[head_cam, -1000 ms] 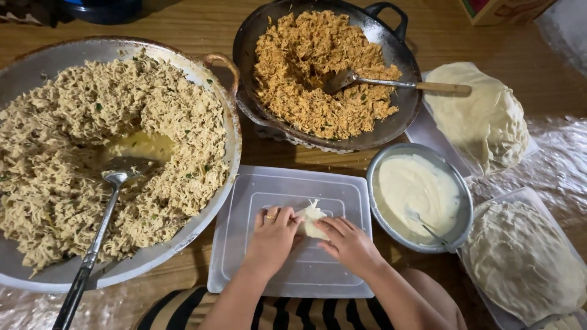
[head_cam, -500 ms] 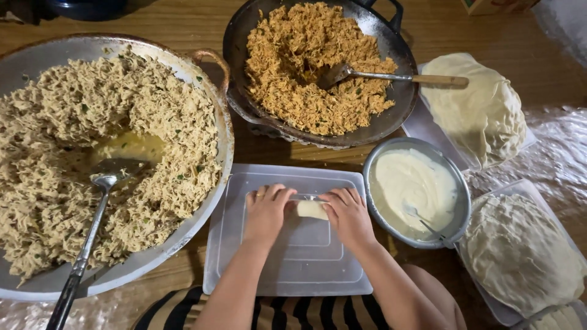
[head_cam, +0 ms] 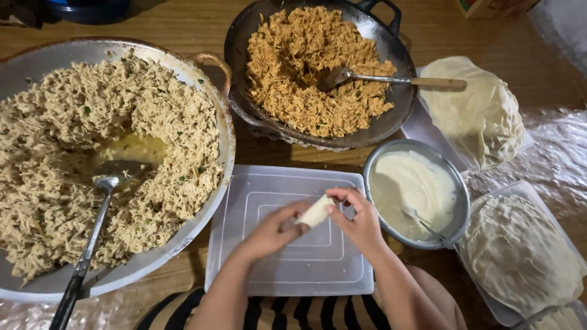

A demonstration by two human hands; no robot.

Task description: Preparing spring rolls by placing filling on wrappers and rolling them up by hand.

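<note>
Wooden floor is covered by pans and trays. At centre, a pale roll (head_cam: 316,211) is pinched between the left hand (head_cam: 273,230) and right hand (head_cam: 359,220) — fingers closed on it — above a white lid (head_cam: 244,201). A paste bowl (head_cam: 455,189) is set at three o'clock, an orange-filling wok (head_cam: 400,91) at twelve.

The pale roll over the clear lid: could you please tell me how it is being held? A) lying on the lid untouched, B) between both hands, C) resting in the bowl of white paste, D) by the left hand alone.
B: the roll sits between the fingertips of the left hand and the right hand, lifted above the lid, apart from the bowl.
</note>
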